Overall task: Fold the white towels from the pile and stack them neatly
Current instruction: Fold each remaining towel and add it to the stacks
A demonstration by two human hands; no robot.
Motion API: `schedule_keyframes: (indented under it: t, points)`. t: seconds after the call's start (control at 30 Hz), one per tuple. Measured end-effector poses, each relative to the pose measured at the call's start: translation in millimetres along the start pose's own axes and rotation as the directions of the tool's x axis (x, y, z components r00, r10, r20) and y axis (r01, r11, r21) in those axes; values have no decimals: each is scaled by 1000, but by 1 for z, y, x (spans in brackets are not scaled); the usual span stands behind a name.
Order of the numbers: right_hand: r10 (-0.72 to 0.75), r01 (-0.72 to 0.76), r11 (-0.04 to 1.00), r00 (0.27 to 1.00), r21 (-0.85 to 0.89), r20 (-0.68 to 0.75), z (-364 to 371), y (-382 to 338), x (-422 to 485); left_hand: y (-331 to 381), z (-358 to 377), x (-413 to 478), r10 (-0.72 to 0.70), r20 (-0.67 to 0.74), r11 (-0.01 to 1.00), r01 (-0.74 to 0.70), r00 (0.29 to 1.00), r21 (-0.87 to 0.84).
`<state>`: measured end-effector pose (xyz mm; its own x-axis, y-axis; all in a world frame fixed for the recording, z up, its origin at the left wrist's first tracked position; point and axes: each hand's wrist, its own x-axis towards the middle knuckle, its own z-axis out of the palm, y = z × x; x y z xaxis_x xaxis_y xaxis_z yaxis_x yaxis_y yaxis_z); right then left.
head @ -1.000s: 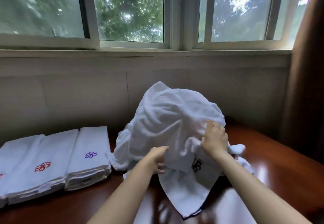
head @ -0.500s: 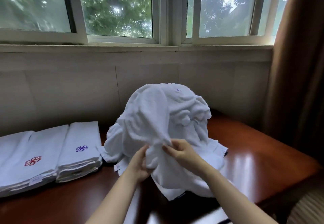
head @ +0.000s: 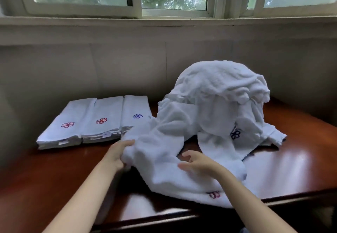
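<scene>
A tall heap of crumpled white towels [head: 218,94] stands on the dark wooden table [head: 54,178], right of centre. One white towel [head: 164,163] is drawn out of the heap toward the front edge, with a red emblem near its lower hem. My left hand [head: 118,152] grips this towel's left edge. My right hand [head: 197,161] hovers over the towel's middle, fingers spread, holding nothing. Three stacks of folded white towels [head: 94,121] lie side by side at the left, two with red emblems and one with a blue emblem.
A pale wall and a window sill [head: 164,22] run behind the table. The table's front edge [head: 182,212] is close to my arms. A towel with a dark blue emblem [head: 235,134] hangs on the heap's right side.
One towel has been pulled down from the heap toward the front of the table. My right hand has let go of the cloth and opened. The view has shifted right and down.
</scene>
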<state>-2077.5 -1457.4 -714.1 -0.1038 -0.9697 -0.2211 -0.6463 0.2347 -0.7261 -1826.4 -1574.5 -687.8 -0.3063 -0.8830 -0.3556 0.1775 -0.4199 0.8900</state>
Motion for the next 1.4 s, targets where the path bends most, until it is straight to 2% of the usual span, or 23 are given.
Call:
schedule_keyframes:
  t: [0.07,0.1,0.2,0.23,0.27,0.4,0.43,0.47,0.53,0.57,0.6,0.67,0.7,0.77,0.8,0.83,0.9,0.97,1.03,1.1,1.2,1.3,1.4]
  points:
    - [-57,65,990,996,-123,66,18,-14,8,1,-32,-6,116,-29,984,-119,993,-133]
    - [-69,85,983,992,-160,108,27,-21,13,-1,-46,-13,156,-19,978,-157,988,-139]
    - [-76,114,954,987,-276,143,47,-44,22,-14,-74,-30,71,-146,987,-91,987,-133]
    - [-84,125,943,986,-308,143,52,-50,25,-20,-77,-33,50,-181,995,-66,982,-81]
    - [-88,128,937,987,-326,135,55,-55,26,-27,-78,-37,41,-135,999,-38,990,27]
    - [-119,149,928,987,-342,108,65,-66,28,-37,-58,-47,-22,48,990,15,999,142]
    - [-138,166,935,984,-312,110,67,-68,28,-36,-54,-51,14,81,990,-25,997,142]
    - [-135,159,969,982,-189,136,68,-70,24,-33,-53,-54,63,106,986,-79,992,146]
    - [-136,84,972,963,221,234,69,-78,16,-22,-46,-62,143,109,980,-156,984,123]
    - [-164,43,918,947,394,278,68,-83,13,-17,-43,-65,172,113,976,-185,979,115]
    - [-186,28,877,940,480,286,66,-86,12,-11,-39,-67,195,140,974,-209,971,92]
    - [-217,34,715,960,698,176,61,-95,16,0,-32,-73,223,206,969,-240,953,61]
    - [-227,87,598,972,797,65,58,-97,15,6,-31,-75,232,241,967,-251,942,52]
    - [-267,127,260,962,957,-56,54,-94,15,18,-34,-76,233,321,964,-262,918,49]
    - [-299,98,84,952,992,-69,52,-88,16,25,-36,-77,229,357,964,-262,906,47]
    - [-308,74,-48,948,996,-85,48,-85,17,31,-41,-75,228,380,966,-258,896,31]
    - [-314,108,-130,939,986,-144,40,-82,20,42,-52,-70,226,424,967,-253,877,7]
    - [-354,107,-139,923,984,-150,33,-82,26,48,-61,-63,224,488,967,-254,844,-5]
    - [-397,74,-94,912,993,-106,25,-85,25,50,-66,-55,211,449,961,-269,868,69]
    - [-333,148,88,936,985,-111,16,-87,24,50,-68,-50,202,342,951,-267,918,155]
    - [-119,312,299,950,902,-290,0,-85,27,53,-71,-48,243,195,942,-279,950,188]
    - [114,377,482,868,791,-484,-20,-80,27,68,-80,-54,356,180,926,-372,917,64]
    - [160,415,664,734,622,-660,-34,-69,36,90,-88,-65,492,118,870,-492,863,-33]
